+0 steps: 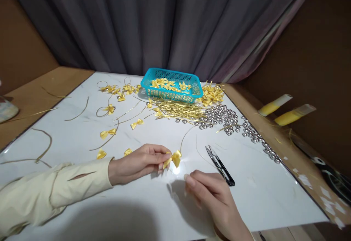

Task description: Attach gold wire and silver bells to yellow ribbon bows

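My left hand [148, 160] pinches a small yellow ribbon bow [176, 158] between thumb and fingertips, just above the white table. A thin gold cord [184, 138] curves up and away behind the bow. To the right and nearer me, my right hand [210, 189] is closed with thumb and forefinger together, apart from the bow. What its fingertips hold, if anything, cannot be made out. Black-handled thread snips [221, 166] lie just beyond the right hand. Beside my left wrist rest loose yellow bows, one [101, 154] by the sleeve and another [127, 151] partly hidden.
At the back stands a turquoise basket [148, 73] holding yellow bows. In front lie a bundle of gold cords [181, 108] and a pile of silver beads [222, 116] trailing right. Finished-looking looped bows [109, 109] lie back left. Two yellow-filled tubes [294, 115] are at the right.
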Motion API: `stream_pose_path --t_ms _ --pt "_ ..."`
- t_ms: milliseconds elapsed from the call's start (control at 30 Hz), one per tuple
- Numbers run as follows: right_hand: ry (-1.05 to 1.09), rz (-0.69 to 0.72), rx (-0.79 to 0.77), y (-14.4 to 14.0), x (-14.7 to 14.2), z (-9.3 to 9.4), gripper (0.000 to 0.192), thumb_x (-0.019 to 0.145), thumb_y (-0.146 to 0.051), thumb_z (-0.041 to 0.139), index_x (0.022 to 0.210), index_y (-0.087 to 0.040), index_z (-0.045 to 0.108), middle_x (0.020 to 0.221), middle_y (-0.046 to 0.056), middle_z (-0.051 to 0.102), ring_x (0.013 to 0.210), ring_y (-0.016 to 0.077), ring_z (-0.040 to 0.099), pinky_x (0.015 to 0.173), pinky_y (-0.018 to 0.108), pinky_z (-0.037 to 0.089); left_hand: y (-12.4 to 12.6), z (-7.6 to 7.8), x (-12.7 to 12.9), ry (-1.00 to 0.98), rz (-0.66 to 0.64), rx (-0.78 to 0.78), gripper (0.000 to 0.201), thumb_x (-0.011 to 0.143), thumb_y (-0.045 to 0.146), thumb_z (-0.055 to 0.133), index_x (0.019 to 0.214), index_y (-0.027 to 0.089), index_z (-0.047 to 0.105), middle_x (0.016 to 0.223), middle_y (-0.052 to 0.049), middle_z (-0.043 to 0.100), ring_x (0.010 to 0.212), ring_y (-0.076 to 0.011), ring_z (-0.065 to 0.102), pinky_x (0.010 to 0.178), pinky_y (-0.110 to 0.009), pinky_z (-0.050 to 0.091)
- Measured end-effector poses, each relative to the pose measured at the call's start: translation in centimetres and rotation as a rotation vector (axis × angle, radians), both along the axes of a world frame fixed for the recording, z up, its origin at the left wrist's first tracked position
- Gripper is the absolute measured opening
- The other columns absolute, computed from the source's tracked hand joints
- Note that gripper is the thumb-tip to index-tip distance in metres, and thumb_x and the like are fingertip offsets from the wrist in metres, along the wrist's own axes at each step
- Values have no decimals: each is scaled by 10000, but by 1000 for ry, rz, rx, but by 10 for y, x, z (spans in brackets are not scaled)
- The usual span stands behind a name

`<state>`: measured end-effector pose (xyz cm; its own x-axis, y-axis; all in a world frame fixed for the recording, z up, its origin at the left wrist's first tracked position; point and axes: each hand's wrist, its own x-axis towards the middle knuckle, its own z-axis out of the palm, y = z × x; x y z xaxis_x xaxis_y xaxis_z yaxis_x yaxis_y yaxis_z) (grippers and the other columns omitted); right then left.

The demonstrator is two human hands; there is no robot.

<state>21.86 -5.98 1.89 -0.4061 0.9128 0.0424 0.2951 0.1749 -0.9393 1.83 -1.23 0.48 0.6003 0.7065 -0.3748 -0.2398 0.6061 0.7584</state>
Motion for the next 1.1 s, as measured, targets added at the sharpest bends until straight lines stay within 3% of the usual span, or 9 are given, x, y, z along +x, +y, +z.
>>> stream_pose_path --t_ms 100,200,367,467,600,800,967,1100 --pt "59 -15 141 3 1 1 282 930 -236 434 693 -160 567 797 33 565 711 107 526 656 206 393 -1 -1 0 -119 -66 -14 207 728 265 744 819 102 654 665 3 552 602 -70 464 591 -180 359" --pt "63 29 237 5 -1 1 208 916 -164 448 794 -179 616 1120 71 541 884 131 546 780 228 413 -4 -2 1 -147 -133 -35 223 726 278 747 809 103 636 670 1 544 602 -71 462 589 -185 341" --pt "94 125 283 6 -6 0 239 911 -93 436 916 -207 645 999 59 607 910 140 547 800 244 424 -8 1 4 -45 -194 26 272 741 308 727 892 125 593 703 13 528 604 -77 452 574 -197 319" --pt "95 103 295 5 -7 -2 233 908 -87 436 915 -200 639 965 55 615 879 136 541 782 243 424 -10 5 4 132 -220 201 262 825 366 621 950 144 560 657 45 476 535 -70 382 523 -205 282" --pt "48 76 257 5 -8 -3 239 915 -103 416 874 -183 638 925 56 611 881 141 548 775 241 423 -10 10 2 340 -216 424 279 910 407 451 884 152 561 644 36 482 537 -83 377 510 -211 293" --pt "-9 63 159 7 -10 -1 236 923 -173 411 787 -163 604 849 54 591 792 140 552 698 233 419 -12 11 3 494 -283 617 218 858 377 546 845 163 587 613 44 506 554 -85 444 518 -186 340" --pt "-2 34 72 8 -8 -2 285 943 -237 407 810 -168 649 886 54 578 824 138 546 751 237 400 -11 6 2 522 -198 631 341 913 357 447 685 146 589 554 30 521 507 -82 468 534 -194 377" --pt "52 33 -106 9 -6 -2 280 938 -302 435 844 -171 664 822 31 599 761 124 532 715 224 395 -11 5 2 467 -85 551 338 905 389 467 720 140 602 531 39 493 476 -74 410 491 -195 338"
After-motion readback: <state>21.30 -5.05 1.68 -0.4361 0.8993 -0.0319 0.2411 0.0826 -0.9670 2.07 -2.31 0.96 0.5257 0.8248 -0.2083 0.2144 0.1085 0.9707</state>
